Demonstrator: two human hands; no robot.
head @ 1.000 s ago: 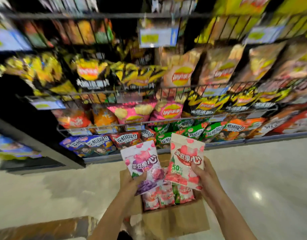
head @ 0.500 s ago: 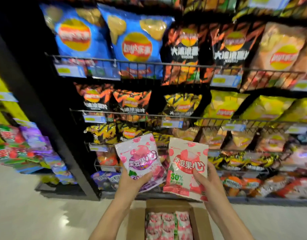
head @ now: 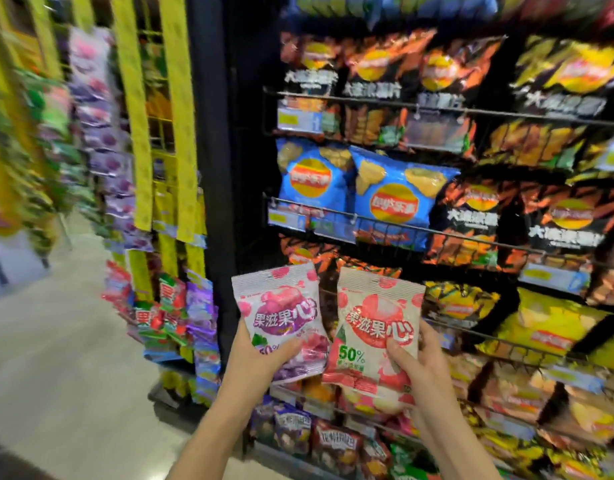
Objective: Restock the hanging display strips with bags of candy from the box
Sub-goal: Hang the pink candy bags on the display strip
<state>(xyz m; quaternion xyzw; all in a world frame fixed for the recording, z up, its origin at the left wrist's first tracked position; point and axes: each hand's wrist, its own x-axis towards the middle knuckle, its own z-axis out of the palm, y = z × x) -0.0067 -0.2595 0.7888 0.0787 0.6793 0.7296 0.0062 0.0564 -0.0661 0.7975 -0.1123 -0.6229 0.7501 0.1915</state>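
My left hand (head: 260,355) grips a pink and purple candy bag (head: 281,310) by its lower part, thumb across the front. My right hand (head: 419,362) grips a white and red candy bag (head: 378,327) in the same way, just to the right. Both bags are upright, side by side, in front of the chip shelves. Yellow hanging display strips (head: 175,109) run down at the left of the black shelf post; candy bags (head: 173,306) hang on their lower parts. The box is out of view.
Wire shelves (head: 437,230) full of chip bags fill the right side. A black upright post (head: 212,168) separates them from the strips. More hanging bags (head: 97,133), blurred, line the far left. Pale floor (head: 56,358) lies at the lower left.
The view has swung up and to the left: the box has dropped out of sight and the hanging strips have come into view. Both hands still hold their bags side by side.
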